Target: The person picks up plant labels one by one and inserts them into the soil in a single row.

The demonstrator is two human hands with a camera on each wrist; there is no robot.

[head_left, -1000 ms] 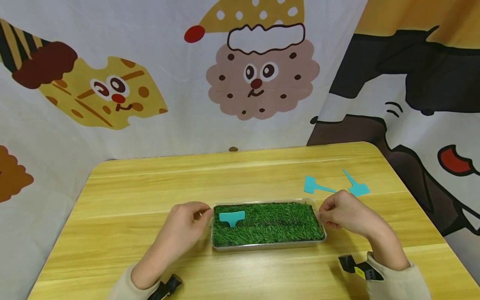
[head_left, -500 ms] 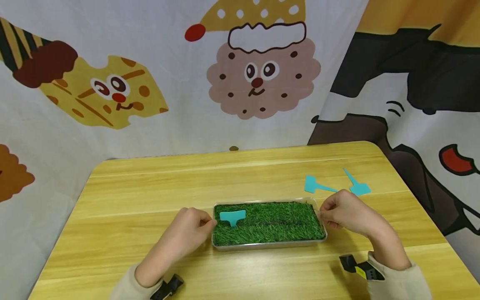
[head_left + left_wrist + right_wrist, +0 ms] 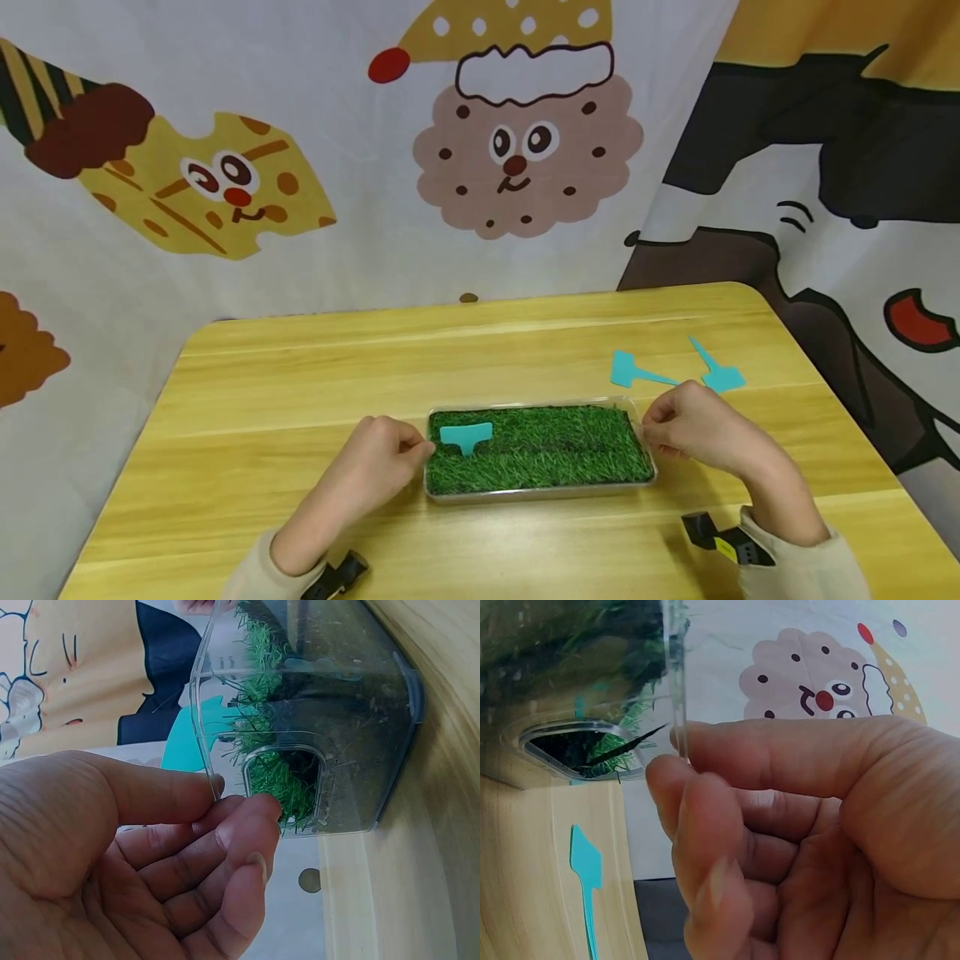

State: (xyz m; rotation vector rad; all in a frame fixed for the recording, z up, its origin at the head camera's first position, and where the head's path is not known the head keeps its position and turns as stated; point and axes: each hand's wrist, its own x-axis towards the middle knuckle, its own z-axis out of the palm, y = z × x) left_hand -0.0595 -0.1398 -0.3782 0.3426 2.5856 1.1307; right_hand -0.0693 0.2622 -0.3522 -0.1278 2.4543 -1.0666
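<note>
A clear plastic box filled with green artificial grass sits on the table. From its left part rises a turquoise T-shaped plant label. My left hand pinches the rim at the left end; in the left wrist view, the thumb lies on one side of the clear wall and fingertips on the other. At the opposite end my right hand pinches the rim likewise, its thumb against the wall. A thin dark strip shows beside an oval opening there.
Two more turquoise plant labels, one and another, lie flat behind the right hand. The wooden table ends at a cartoon-printed curtain. A dark wrist camera sits at the right sleeve.
My left hand has shifted slightly right, and its thumb and fingertip now overlap the box's left rim. The right hand and the box look nearly still.
</note>
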